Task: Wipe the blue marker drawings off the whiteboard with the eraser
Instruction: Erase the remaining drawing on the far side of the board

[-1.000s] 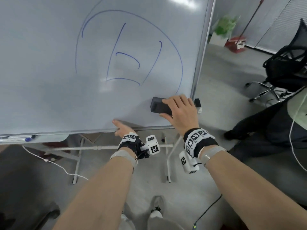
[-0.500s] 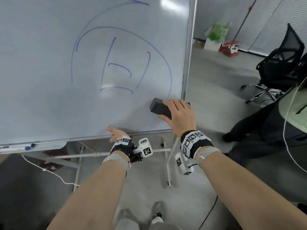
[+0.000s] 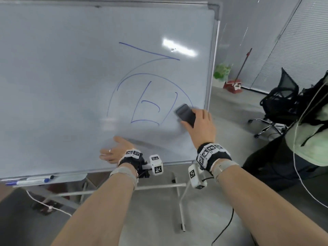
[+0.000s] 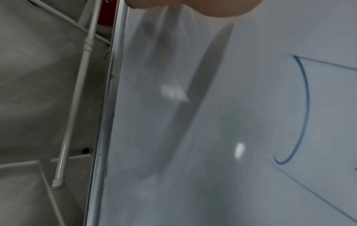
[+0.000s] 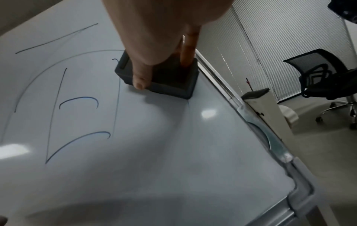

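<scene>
**Eraser parked at the right end of the scribbles**

Down at the bottom left, under the whiteboard (image 3: 53,77), the marker tray (image 3: 71,177) is the only container-ish thing around, and it's got a blue-capped marker (image 3: 26,181) lying in it, plus something small and dark beside it that I can't make out.

On the board itself, the right hand (image 3: 200,126) has thumb and fingers wrapped round the dark eraser (image 3: 185,115), pressing it flat against the surface near the right frame edge. It sits right on the right-hand end of the blue marker drawings (image 3: 147,102): a big arc, a straight slash above it, and a few shorter lines and curves inside. The left hand (image 3: 113,151) is flat, fingers straight, resting against the lower part of the board and holding nothing; there's a ring on one finger.

Board stands on a white tube stand (image 3: 159,186) on a grey floor. Off to the right: a black mesh office chair (image 3: 280,102), window blinds (image 3: 292,50), a green plant (image 3: 221,71) and a red-handled broom (image 3: 243,68) with a red dustpan. A white cable (image 3: 40,203) trails across the floor.
</scene>
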`<state>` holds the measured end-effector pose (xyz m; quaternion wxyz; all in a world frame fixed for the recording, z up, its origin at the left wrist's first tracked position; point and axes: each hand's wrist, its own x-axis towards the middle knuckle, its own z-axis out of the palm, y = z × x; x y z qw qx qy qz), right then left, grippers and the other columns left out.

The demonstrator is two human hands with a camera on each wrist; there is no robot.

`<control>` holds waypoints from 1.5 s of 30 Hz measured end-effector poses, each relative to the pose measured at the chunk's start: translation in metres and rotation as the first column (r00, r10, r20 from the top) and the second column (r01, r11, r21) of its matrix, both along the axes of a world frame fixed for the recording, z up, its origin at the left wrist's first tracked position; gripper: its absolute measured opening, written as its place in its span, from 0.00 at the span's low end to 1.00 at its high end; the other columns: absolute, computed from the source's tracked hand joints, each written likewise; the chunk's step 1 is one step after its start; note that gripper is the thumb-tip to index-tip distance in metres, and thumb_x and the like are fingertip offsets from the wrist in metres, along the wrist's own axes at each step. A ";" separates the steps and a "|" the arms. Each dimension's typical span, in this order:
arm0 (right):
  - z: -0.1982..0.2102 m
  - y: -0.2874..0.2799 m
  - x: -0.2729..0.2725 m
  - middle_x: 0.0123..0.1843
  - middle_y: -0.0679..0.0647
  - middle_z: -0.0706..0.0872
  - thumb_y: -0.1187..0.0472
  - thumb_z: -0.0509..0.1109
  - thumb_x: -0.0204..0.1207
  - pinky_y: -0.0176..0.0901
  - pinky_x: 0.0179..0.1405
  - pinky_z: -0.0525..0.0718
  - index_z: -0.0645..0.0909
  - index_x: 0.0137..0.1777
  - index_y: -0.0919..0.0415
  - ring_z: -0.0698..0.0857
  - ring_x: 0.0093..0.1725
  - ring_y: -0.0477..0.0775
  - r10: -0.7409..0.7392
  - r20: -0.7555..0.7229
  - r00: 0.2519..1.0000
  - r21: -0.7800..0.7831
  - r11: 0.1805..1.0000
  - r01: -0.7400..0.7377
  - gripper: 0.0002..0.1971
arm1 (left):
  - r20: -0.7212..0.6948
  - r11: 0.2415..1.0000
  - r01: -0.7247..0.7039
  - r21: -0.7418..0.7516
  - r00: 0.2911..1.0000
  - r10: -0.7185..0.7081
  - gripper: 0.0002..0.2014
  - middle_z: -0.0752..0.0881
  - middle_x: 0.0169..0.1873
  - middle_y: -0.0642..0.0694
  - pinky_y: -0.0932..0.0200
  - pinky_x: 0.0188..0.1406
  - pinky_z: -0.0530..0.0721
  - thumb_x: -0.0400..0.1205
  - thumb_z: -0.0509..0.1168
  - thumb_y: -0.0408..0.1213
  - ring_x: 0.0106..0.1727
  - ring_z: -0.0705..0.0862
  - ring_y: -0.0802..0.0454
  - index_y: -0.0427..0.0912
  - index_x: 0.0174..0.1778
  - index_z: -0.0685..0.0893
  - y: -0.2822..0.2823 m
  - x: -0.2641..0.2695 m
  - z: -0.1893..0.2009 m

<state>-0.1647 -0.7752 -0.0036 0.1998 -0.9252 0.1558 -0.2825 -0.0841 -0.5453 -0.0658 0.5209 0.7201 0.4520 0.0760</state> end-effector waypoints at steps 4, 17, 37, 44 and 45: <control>-0.003 0.015 -0.003 0.64 0.60 0.80 0.44 0.75 0.76 0.56 0.53 0.80 0.76 0.67 0.63 0.77 0.65 0.65 -0.046 -0.057 0.997 0.054 0.997 0.049 0.28 | 0.011 0.999 -0.005 -0.049 1.000 0.005 0.41 0.54 0.85 0.38 0.47 0.83 0.54 0.82 0.55 0.59 0.84 0.57 0.42 0.36 0.85 0.55 0.003 0.005 0.007; -0.013 0.033 0.011 0.64 0.61 0.77 0.46 0.74 0.77 0.56 0.54 0.81 0.74 0.67 0.64 0.74 0.66 0.63 -0.083 -0.091 0.992 0.092 0.992 0.092 0.27 | 0.050 0.988 -0.106 -0.115 0.992 0.112 0.46 0.54 0.85 0.40 0.45 0.83 0.52 0.81 0.54 0.65 0.84 0.56 0.40 0.34 0.86 0.52 0.003 0.036 0.006; -0.039 0.014 0.030 0.57 0.67 0.80 0.49 0.77 0.75 0.58 0.56 0.79 0.75 0.65 0.71 0.78 0.56 0.69 -0.206 0.117 0.971 0.155 0.970 0.187 0.29 | 0.004 0.993 -0.109 -0.040 0.994 0.109 0.42 0.54 0.85 0.40 0.45 0.81 0.54 0.84 0.48 0.63 0.83 0.56 0.39 0.33 0.85 0.52 -0.005 0.048 0.007; 0.007 0.000 0.053 0.55 0.68 0.81 0.48 0.74 0.77 0.60 0.55 0.78 0.77 0.65 0.72 0.80 0.55 0.72 -0.305 0.278 0.911 0.107 0.952 0.286 0.28 | 0.042 0.985 -0.150 -0.090 0.987 0.154 0.42 0.54 0.85 0.39 0.44 0.84 0.49 0.84 0.48 0.63 0.85 0.54 0.39 0.32 0.85 0.54 0.004 0.052 0.018; 0.013 -0.001 0.057 0.56 0.68 0.81 0.47 0.73 0.77 0.61 0.55 0.78 0.77 0.64 0.72 0.80 0.56 0.72 -0.315 0.289 0.904 0.116 0.949 0.294 0.29 | 0.054 0.988 -0.136 -0.076 0.989 0.140 0.41 0.54 0.85 0.38 0.43 0.83 0.48 0.85 0.48 0.61 0.85 0.53 0.40 0.32 0.85 0.53 0.006 0.052 0.021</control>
